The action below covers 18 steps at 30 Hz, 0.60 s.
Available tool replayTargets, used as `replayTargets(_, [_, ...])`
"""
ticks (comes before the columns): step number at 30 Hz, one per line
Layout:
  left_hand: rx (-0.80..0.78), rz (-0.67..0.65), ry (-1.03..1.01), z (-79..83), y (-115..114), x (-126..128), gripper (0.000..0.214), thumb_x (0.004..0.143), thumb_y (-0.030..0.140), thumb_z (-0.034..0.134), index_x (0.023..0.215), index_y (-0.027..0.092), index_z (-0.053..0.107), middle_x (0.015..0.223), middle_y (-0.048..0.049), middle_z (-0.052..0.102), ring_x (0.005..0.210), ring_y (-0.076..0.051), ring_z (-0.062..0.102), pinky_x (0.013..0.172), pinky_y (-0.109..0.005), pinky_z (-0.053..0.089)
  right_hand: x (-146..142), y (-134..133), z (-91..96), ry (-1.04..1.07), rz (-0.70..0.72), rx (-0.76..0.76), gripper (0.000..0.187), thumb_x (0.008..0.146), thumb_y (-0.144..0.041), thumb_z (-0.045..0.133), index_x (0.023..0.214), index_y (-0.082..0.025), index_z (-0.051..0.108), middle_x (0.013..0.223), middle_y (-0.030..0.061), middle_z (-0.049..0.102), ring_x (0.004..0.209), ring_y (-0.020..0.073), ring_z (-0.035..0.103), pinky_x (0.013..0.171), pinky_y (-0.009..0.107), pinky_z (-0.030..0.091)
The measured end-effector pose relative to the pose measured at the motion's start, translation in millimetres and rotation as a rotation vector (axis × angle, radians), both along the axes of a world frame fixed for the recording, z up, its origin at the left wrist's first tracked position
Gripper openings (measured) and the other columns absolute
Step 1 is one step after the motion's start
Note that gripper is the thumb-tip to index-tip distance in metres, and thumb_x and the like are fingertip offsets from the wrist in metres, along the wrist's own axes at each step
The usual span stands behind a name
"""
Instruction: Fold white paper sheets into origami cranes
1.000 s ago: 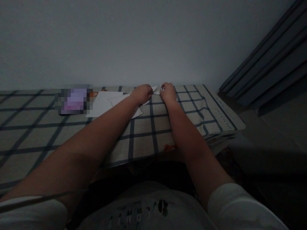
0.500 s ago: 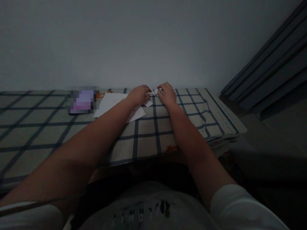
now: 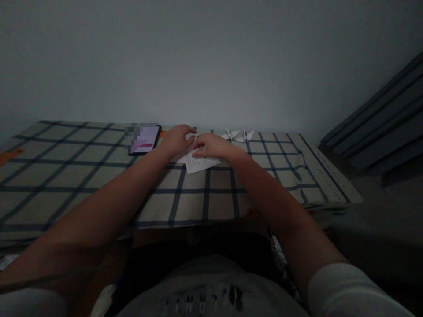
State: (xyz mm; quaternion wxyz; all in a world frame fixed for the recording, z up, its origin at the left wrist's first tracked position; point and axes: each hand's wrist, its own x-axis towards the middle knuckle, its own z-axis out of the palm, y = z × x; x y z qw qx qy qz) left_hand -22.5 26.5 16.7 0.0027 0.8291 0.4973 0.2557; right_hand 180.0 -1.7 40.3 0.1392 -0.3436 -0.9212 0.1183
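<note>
Printed white sheets of paper (image 3: 202, 164) lie on the checked cloth under and in front of my hands. Over their left part is my left hand (image 3: 178, 140), its fingers curved with a gap to the thumb. My right hand (image 3: 211, 145) reaches across the sheets from the right, thumb and fingers apart, fingertips close to the left hand. Whether the fingertips press on the paper is hard to see in the dim light. Just right of my right hand stand two small folded paper pieces with pointed wings, one folded paper piece (image 3: 230, 134) beside another (image 3: 245, 137).
A tablet-like device (image 3: 145, 140) with a lit, partly blurred screen lies left of my left hand. An orange item (image 3: 162, 134) shows behind it, another orange object (image 3: 11, 155) at the far left. The checked cloth (image 3: 191, 202) covers the table against a wall; a dark curtain (image 3: 380, 119) hangs right.
My hands have left the folded white paper, which now stands to the right, and moved over the printed sheets. The view has turned left, so the device appears further right.
</note>
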Motion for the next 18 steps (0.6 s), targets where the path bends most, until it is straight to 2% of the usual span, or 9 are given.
replayTargets(3, [-0.045, 0.063, -0.046, -9.2, -3.8, -8.3, 0.047, 0.095, 0.036, 0.054, 0.127, 0.013, 0.078, 0.132, -0.0157, 0.077, 0.125, -0.03, 0.069, 0.112, -0.042, 0.051, -8.7, -1.6, -10.5, -0.042, 0.119, -0.008, 0.047, 0.085, -0.046, 0.087, 0.12, -0.015, 0.079, 0.134, 0.0143, 0.073, 0.127, 0.0291, 0.064, 0.11, 0.038, 0.046])
replayTargets(6, [-0.083, 0.06, -0.036, -16.8, -3.4, -9.1, 0.048, 0.093, 0.032, 0.054, 0.132, 0.013, 0.077, 0.133, -0.0153, 0.077, 0.124, -0.029, 0.071, 0.112, -0.042, 0.052, -3.5, -1.8, -20.9, -0.096, 0.093, 0.003, 0.074, 0.074, -0.05, 0.095, 0.135, -0.014, 0.075, 0.146, 0.0194, 0.067, 0.14, 0.0373, 0.056, 0.121, 0.049, 0.039])
replayTargets(10, [-0.129, 0.0, -0.013, -22.4, -0.4, -9.9, 0.056, 0.096, 0.036, 0.053, 0.143, 0.011, 0.07, 0.14, -0.0156, 0.074, 0.132, -0.03, 0.069, 0.116, -0.043, 0.051, 5.7, -2.1, -25.2, -0.079, 0.086, -0.08, 0.077, 0.077, -0.046, 0.093, 0.145, -0.02, 0.07, 0.152, 0.0163, 0.064, 0.143, 0.0346, 0.056, 0.123, 0.05, 0.039])
replayTargets(12, [-0.146, -0.045, -0.03, -24.7, 0.4, -12.4, 0.06, 0.096, 0.039, 0.054, 0.146, 0.009, 0.068, 0.145, -0.0161, 0.071, 0.137, -0.03, 0.066, 0.12, -0.042, 0.048, 6.9, -3.2, -25.2, -0.103, 0.093, -0.109, 0.081, 0.07, -0.045, 0.097, 0.144, -0.023, 0.072, 0.156, 0.016, 0.061, 0.146, 0.0349, 0.053, 0.124, 0.05, 0.038])
replayTargets(14, [-0.164, -0.071, -0.054, -26.6, 0.9, -15.5, 0.061, 0.096, 0.039, 0.056, 0.148, 0.009, 0.066, 0.148, -0.0166, 0.069, 0.139, -0.03, 0.064, 0.121, -0.042, 0.047, 6.9, -4.4, -25.5, -0.101, 0.077, -0.095, 0.071, 0.071, -0.044, 0.096, 0.136, -0.025, 0.077, 0.156, 0.0159, 0.061, 0.148, 0.0354, 0.053, 0.125, 0.05, 0.037])
replayTargets(18, [-0.154, -0.048, -0.102, -28.6, 2.8, -19.0, 0.057, 0.095, 0.037, 0.059, 0.145, 0.011, 0.068, 0.144, -0.017, 0.072, 0.134, -0.03, 0.067, 0.117, -0.042, 0.049, 6.5, -5.5, -27.3, -0.003, 0.125, -0.099, 0.03, 0.089, -0.036, 0.079, 0.116, -0.023, 0.085, 0.144, 0.0137, 0.07, 0.138, 0.0315, 0.062, 0.121, 0.048, 0.04])
